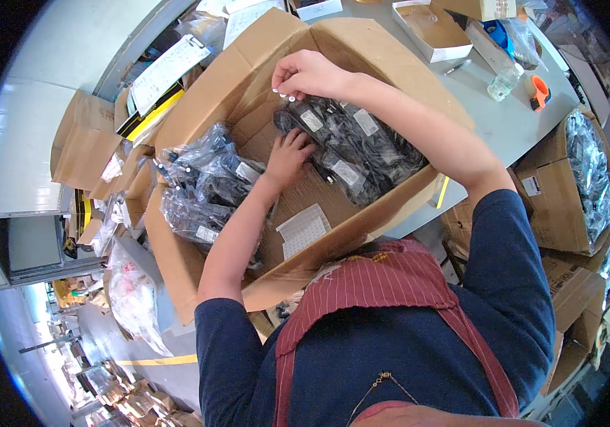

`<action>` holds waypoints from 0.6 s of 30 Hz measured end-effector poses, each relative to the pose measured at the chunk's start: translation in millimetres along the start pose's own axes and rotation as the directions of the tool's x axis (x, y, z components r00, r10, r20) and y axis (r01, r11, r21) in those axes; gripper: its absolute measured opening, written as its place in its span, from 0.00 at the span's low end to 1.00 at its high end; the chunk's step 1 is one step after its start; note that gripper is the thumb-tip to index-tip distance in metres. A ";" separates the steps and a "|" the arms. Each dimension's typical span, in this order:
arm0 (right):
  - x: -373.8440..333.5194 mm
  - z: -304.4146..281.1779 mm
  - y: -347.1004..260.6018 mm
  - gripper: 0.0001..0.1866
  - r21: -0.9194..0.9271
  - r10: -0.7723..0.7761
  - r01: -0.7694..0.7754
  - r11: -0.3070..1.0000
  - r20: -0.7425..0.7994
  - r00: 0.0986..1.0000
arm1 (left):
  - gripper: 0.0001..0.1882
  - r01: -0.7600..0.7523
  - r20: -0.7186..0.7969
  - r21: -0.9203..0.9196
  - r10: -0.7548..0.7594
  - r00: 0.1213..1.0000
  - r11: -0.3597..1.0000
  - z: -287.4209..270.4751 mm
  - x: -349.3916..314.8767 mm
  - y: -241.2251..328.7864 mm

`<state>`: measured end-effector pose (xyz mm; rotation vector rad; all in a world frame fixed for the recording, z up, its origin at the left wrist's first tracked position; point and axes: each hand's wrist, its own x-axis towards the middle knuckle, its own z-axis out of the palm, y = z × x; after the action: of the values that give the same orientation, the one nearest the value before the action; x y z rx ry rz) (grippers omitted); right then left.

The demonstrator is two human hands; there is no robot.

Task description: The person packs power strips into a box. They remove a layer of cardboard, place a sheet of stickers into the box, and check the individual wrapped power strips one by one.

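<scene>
Some small white dots (290,98) sit at the right hand's (310,75) pinched fingertips; left hand (288,160), fingers spread, touches bagged black parts (390,153). They lie in the open carton (362,43), several white labels (366,122) already on; held dots look not yet placed.

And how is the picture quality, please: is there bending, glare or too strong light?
Head view: fisheye bending, strongest toward the dark rim; head view: white glints on the clear plastic bags of black items in the large brown cardboard box; head view: far background at lower left washed out by bright light.
</scene>
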<state>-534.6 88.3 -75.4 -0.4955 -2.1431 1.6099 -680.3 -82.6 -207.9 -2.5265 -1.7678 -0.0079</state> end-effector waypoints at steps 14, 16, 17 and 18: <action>-11.7 -21.4 -21.4 0.07 0.371 -0.086 0.114 0.922 -0.092 0.992 | 0.07 0.181 -0.429 -0.571 -0.479 0.766 0.801 -121.6 -9.5 5.8; -15.5 -19.6 -28.6 0.05 0.396 -0.078 0.121 0.910 -0.122 0.989 | 0.08 0.238 -0.439 -0.511 -0.489 0.754 0.826 -137.1 -11.6 14.1; -17.1 -19.5 -30.8 0.05 0.381 -0.106 0.146 0.913 -0.123 0.987 | 0.09 0.298 -0.417 -0.519 -0.542 0.730 0.801 -143.7 -12.2 19.1; -18.9 -19.0 -32.2 0.05 0.366 -0.134 0.171 0.915 -0.124 0.983 | 0.09 0.355 -0.395 -0.526 -0.592 0.702 0.773 -146.2 -12.8 21.8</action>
<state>-509.7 85.4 -41.9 -0.2684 -1.6976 1.8082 -660.0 -109.5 -63.4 -1.8365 -2.2472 -1.1235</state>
